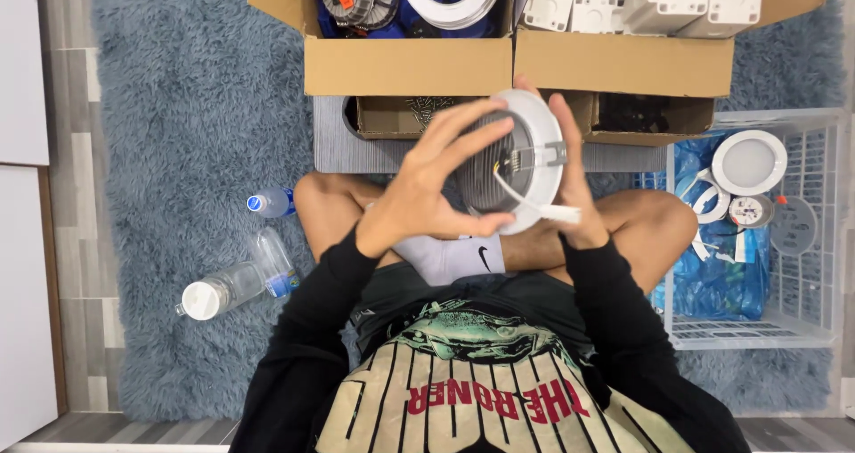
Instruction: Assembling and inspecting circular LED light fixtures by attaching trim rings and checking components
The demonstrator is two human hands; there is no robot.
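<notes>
White round downlight (517, 163) is clasped between both hands: left hand (427, 190), right hand (574, 181), below two open cardboard boxes (517, 65).

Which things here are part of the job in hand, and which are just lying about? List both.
In hand: round lamp, held by left hand and right hand; its white cable plug; boxes of lamp parts; basket with more lamps.

Lying about: two water bottles; rug.
</notes>
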